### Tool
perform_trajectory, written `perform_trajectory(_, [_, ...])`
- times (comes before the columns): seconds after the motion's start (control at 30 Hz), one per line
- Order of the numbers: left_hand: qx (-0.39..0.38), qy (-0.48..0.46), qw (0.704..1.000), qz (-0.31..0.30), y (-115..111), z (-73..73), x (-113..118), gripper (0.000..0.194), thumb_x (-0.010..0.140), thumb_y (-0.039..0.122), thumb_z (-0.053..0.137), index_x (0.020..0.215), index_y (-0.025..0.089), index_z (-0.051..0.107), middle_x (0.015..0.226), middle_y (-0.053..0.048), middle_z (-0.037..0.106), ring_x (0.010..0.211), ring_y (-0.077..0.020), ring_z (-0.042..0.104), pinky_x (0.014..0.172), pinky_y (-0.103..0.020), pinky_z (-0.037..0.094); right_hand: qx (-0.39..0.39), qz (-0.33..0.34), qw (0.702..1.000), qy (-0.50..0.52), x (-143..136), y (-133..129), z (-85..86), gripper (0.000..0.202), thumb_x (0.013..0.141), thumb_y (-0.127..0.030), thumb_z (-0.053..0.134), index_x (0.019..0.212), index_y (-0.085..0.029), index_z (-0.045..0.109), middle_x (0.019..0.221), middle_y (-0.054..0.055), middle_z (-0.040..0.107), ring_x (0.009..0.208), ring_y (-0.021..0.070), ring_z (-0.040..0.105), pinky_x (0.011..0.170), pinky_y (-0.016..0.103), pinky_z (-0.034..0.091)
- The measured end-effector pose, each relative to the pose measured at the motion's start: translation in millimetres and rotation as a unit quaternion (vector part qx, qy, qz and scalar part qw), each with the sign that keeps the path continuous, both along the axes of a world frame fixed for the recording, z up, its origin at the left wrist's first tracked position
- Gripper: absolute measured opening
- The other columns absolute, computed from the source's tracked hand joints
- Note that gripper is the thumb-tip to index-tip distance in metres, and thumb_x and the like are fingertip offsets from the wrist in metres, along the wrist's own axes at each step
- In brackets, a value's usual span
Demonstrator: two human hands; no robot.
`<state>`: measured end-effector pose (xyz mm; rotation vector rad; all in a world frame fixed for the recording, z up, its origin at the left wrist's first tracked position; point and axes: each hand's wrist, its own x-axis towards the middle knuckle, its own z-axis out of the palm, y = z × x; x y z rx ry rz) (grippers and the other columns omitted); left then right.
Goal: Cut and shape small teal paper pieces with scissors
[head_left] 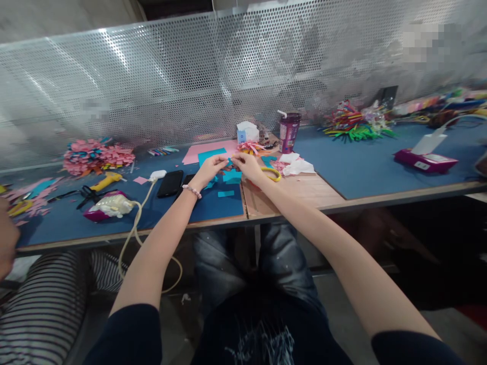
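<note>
Both hands meet over the table's middle. My left hand (211, 168), with a beaded bracelet at the wrist, pinches a small blue piece of paper (230, 162) from the left. From the right, the fingertips of my right hand (246, 165) close on the same small piece. Just below the hands lie cut blue paper pieces (232, 176) and a small blue strip (225, 193). A larger blue sheet (207, 156) rests on a pink sheet (190, 154) behind them. Yellow-handled scissors (272, 174) lie beside my right wrist, their blades not clearly visible.
Left: a black phone (170, 183), cable, yellow glue gun (107, 181), pink paper bundle (89, 156) and another person's arm (5, 238). Behind: a purple cup (289, 133) and tissue box (247, 133). Right: colourful bundle (353, 121) and purple device (425, 160). Perforated metal panel at the back.
</note>
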<state>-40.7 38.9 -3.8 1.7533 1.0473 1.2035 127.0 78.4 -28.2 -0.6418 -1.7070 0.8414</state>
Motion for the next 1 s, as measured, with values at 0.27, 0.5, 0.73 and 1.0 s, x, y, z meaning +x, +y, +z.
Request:
perform_trajectory(0.27, [-0.016,-0.015,1.000,-0.011,-2,0.7,1,0.024,0.079,0.034,0.064,0.093,0.016,0.057,0.084,-0.006,0.068,0.077,-0.0163,0.066,0.064,-0.026,0.050,-0.093,0.070,0.991,0.059,-1,-11,3.8,0.019,0.079,-0.033,0.061,0.086,-0.015,0.058,0.074,0.001,0.063,0.065,0.0104,0.059,0.056,0.021,0.046])
perform_trajectory(0.5, [-0.036,-0.006,0.999,-0.029,-6,1.0,1,0.020,0.080,0.034,0.063,0.087,0.016,0.058,0.083,-0.006,0.068,0.077,-0.0159,0.066,0.063,-0.024,0.049,-0.161,0.144,0.973,0.076,2,-12,1.3,0.030,0.074,-0.042,0.067,0.081,-0.016,0.057,0.070,0.000,0.062,0.060,0.0086,0.057,0.053,0.019,0.043])
perform_trajectory(0.73, [-0.038,0.015,0.999,-0.023,-5,0.2,4,0.019,0.079,0.032,0.065,0.085,0.015,0.059,0.077,-0.005,0.068,0.074,-0.0164,0.066,0.061,-0.025,0.048,-0.183,0.170,0.966,0.059,3,-9,-2.2,0.036,0.070,-0.047,0.071,0.075,-0.015,0.056,0.070,0.001,0.061,0.061,0.0095,0.055,0.052,0.019,0.043])
perform_trajectory(1.0, [-0.027,0.002,0.999,-0.020,-2,-3.0,5,0.017,0.079,0.029,0.065,0.085,0.015,0.056,0.076,-0.004,0.066,0.074,-0.0149,0.065,0.061,-0.024,0.048,-0.157,0.167,0.972,0.050,-1,-4,-5.7,0.037,0.073,-0.049,0.068,0.074,-0.014,0.056,0.070,0.001,0.061,0.063,0.0091,0.055,0.054,0.019,0.042])
